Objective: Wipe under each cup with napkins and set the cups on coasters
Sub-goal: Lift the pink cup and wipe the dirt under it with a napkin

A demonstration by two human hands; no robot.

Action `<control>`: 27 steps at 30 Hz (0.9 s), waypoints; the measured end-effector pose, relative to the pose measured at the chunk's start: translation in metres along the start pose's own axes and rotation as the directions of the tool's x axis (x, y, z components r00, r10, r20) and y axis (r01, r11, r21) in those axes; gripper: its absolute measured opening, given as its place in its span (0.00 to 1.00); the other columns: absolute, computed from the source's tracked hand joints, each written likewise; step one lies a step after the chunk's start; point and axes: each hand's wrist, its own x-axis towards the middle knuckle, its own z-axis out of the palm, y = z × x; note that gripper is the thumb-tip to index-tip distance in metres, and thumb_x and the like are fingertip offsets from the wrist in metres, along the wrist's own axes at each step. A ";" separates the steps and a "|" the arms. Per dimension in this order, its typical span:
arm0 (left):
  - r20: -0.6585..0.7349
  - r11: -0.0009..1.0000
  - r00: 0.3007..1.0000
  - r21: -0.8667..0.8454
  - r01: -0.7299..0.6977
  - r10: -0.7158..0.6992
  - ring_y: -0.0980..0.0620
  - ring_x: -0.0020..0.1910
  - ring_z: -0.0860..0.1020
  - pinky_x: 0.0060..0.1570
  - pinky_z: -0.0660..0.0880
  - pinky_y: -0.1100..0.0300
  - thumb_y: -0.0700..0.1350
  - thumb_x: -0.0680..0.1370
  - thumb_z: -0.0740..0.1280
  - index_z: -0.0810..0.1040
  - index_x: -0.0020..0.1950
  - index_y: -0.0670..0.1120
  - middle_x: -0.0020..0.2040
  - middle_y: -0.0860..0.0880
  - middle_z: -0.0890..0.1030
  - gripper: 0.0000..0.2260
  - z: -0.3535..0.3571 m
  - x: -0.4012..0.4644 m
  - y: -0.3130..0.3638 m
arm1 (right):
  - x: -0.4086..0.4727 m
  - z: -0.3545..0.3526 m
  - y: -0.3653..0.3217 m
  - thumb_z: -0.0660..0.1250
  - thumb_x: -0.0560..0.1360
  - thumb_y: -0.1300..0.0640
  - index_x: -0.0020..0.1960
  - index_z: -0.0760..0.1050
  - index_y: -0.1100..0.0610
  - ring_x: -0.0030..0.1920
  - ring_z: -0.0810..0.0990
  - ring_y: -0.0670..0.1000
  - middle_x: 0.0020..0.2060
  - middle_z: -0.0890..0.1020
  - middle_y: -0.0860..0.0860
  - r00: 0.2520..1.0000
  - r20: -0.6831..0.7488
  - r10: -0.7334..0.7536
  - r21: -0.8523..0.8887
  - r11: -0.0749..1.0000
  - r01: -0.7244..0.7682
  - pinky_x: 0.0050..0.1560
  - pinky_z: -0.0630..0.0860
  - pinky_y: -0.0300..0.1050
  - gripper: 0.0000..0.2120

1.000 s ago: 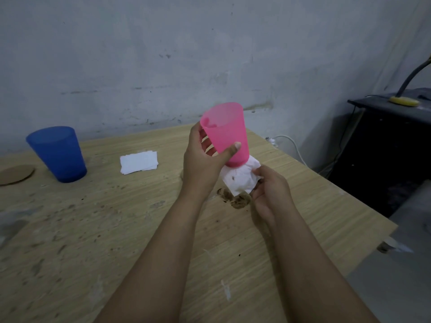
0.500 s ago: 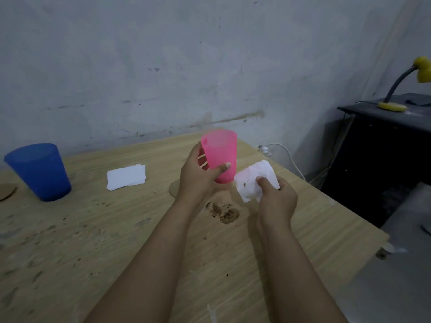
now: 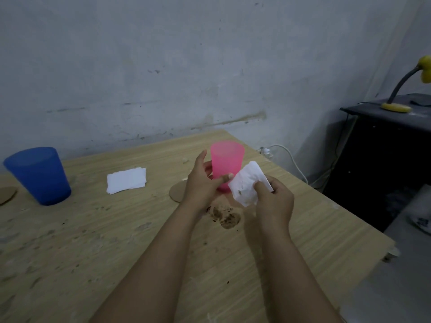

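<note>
My left hand [image 3: 200,183] holds the pink cup [image 3: 226,165]. My thumb is on the front of it and my fingers go round the back. The cup stands straight up, mouth at the top. Its bottom is right over the brown coaster [image 3: 176,191], or maybe just touching it. I cannot tell which, because my hand hides that part.

My right hand [image 3: 274,199] pinches a white napkin [image 3: 248,186]. The napkin has little brown spots on it. It sits just to the right of the cup, close to the cup's side.

The coaster is the thing that matters now. It lies flat on the worktop [image 3: 116,229], under my left hand and a bit to the left of the cup. Only its left edge peeks out. My left hand is the closer one, and it has the cup, so I think it only needs to go straight down and a little left to seat the cup in the middle of the round coaster.

The brown stain [image 3: 225,214] is nearer to me, between my two arms. My right hand is closer to it. I think the napkin should go there next.

Far to my left stands the blue cup [image 3: 38,174], with another coaster [image 3: 7,194] beside it. A pile of clean napkins [image 3: 126,180] lies between the two cups.
</note>
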 end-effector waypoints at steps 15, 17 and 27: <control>-0.091 0.963 0.965 0.136 -0.232 0.245 0.63 0.42 0.76 0.40 0.73 0.72 0.46 0.77 0.66 0.80 0.47 0.54 0.45 0.57 0.81 0.04 -0.050 -0.077 0.036 | -0.014 0.008 0.004 0.62 0.76 0.59 0.48 0.81 0.65 0.42 0.83 0.61 0.43 0.84 0.64 0.854 0.487 0.184 0.070 0.966 -0.248 0.39 0.78 0.50 0.12; -0.073 0.975 0.977 0.105 -0.194 0.202 0.63 0.40 0.76 0.39 0.75 0.69 0.46 0.76 0.68 0.80 0.45 0.55 0.42 0.57 0.81 0.04 -0.053 -0.080 0.031 | -0.016 0.008 0.003 0.60 0.77 0.60 0.51 0.79 0.66 0.42 0.83 0.60 0.45 0.84 0.64 0.823 0.542 0.172 0.087 0.962 -0.258 0.38 0.80 0.48 0.13; -0.033 0.990 0.994 -0.089 -0.108 0.105 0.61 0.34 0.78 0.30 0.73 0.69 0.39 0.73 0.71 0.81 0.39 0.40 0.38 0.47 0.80 0.04 -0.060 -0.082 0.033 | -0.016 0.009 0.007 0.60 0.78 0.58 0.50 0.80 0.63 0.47 0.82 0.65 0.45 0.84 0.64 0.828 0.552 0.102 0.044 0.988 -0.151 0.47 0.79 0.55 0.12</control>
